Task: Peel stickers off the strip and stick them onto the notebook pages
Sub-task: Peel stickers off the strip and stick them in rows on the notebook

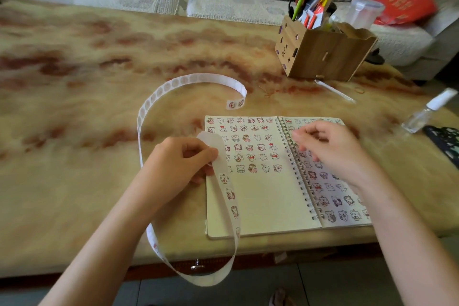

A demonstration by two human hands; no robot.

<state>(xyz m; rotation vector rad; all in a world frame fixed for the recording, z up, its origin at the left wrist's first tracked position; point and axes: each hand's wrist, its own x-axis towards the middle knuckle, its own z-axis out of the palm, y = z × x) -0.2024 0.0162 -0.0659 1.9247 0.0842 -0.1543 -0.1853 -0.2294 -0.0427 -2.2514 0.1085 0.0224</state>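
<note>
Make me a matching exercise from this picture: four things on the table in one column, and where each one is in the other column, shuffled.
1 long white sticker strip
2 open spiral-bound notebook
3 brown wooden pen box
4 small clear bottle with white cap

A at the table's far side, full of pens
B pinched in the left hand
C at the table's right edge
D flat beneath the right hand

Pairs: 1-B, 2-D, 3-A, 4-C

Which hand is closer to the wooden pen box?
Right. The right hand is over the notebook's right page, nearer the wooden box; the left hand grips the sticker strip by the left page, farther away.
</note>
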